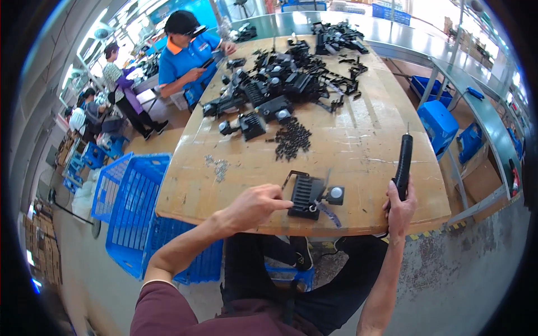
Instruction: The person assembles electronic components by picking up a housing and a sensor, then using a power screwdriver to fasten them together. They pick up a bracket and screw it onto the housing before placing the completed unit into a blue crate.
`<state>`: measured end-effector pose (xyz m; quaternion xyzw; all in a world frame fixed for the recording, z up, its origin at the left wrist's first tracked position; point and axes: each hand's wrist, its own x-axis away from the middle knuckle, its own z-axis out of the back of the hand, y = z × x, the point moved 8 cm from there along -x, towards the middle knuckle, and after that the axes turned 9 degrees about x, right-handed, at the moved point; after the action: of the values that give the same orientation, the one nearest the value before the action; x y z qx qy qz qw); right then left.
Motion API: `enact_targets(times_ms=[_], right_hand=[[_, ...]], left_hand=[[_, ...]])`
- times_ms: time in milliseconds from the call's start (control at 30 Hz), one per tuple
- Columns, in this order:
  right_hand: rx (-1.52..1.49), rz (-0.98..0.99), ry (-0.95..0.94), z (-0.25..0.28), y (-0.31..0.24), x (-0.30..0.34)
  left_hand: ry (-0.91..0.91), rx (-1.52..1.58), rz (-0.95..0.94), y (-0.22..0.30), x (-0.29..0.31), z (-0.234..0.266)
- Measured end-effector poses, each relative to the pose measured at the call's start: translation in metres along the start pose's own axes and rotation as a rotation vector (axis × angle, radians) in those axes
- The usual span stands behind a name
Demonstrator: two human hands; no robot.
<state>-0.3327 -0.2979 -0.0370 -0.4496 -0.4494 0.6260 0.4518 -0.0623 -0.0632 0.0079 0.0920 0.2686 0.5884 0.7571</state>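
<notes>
My left hand (253, 208) is closed, palm down, with a fingertip at the left edge of a black finned lamp housing (305, 197). What its curled fingers hold, if anything, is hidden. The housing lies near the table's front edge, with a thin black bracket (288, 178) at its upper left. Just right of it sits a small black sensor block (335, 195) with a white dome, and a wire runs between them. Further right, my right hand (401, 208) grips a black electric screwdriver (403, 162) upright, its bit pointing away from me, apart from the housing.
Black lamp parts (274, 84) heap across the wooden table (358, 151). Nearer lie a pile of small black pieces (292, 139) and scattered silver screws (217, 167). Blue crates (131, 207) stand at the left. A person in blue (193, 61) works at the far left side.
</notes>
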Motion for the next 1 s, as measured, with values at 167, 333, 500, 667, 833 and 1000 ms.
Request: enact_targets(times_ms=[167, 333, 500, 667, 833, 1000], right_hand=[[0.011, 0.04, 0.005, -0.003, 0.001, 0.002], [0.027, 0.035, 0.001, -0.003, 0.002, 0.003], [0.011, 0.007, -0.006, -0.002, 0.005, -0.002], [0.025, 0.011, 0.017, -0.001, 0.003, -0.004], [-0.056, -0.054, -0.067, -0.004, 0.002, 0.006], [-0.143, -0.217, -0.233, 0.016, -0.012, 0.11]], left_hand=[[0.021, -0.015, -0.015, 0.014, -0.009, -0.014], [-0.016, 0.093, -0.069, 0.017, -0.002, -0.014], [-0.061, 0.051, -0.071, 0.022, -0.006, -0.021], [0.074, 0.134, -0.028, 0.013, -0.024, -0.017], [-0.057, 0.115, -0.002, -0.002, -0.049, -0.051], [-0.002, 0.048, 0.147, -0.027, -0.011, -0.039]])
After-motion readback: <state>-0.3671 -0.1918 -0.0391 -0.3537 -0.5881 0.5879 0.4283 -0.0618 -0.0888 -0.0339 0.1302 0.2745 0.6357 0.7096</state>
